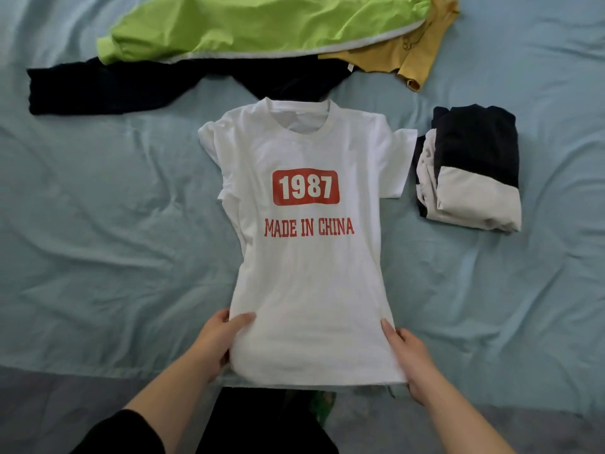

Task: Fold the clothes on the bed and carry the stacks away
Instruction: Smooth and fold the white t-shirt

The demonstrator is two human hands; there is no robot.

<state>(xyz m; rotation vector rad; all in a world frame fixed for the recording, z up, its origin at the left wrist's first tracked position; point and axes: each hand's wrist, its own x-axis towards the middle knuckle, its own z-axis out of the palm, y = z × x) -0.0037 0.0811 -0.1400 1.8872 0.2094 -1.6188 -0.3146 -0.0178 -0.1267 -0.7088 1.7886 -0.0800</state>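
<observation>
A white T-shirt point(307, 276) printed in red with "1987" and "MADE IN CHINA" lies face up in the middle of the bed's light blue sheet point(98, 224). Its collar points toward the far edge and its hem reaches the near edge, where the cloth bunches slightly. The left hand point(214, 344) pinches the hem's left corner, thumb on top of the fabric and fingers curled beneath it. The right hand point(409, 360) grips the hem's right corner with its thumb laid along the shirt's side edge; its other fingers are tucked under the cloth and hidden. The shirt's left sleeve is crumpled inward, while the other sleeve lies flat, reaching toward a folded black-and-white stack point(471, 172) just beside it on the right half of the bed. Past the collar, a black long-sleeved garment point(98, 90) sprawls toward the left edge. A lime green garment point(262, 27) lies partly over it along the far edge, with a mustard yellow garment point(409, 57) under the green one's right end. A dark sleeve point(121, 434) covers the person's left upper arm.
</observation>
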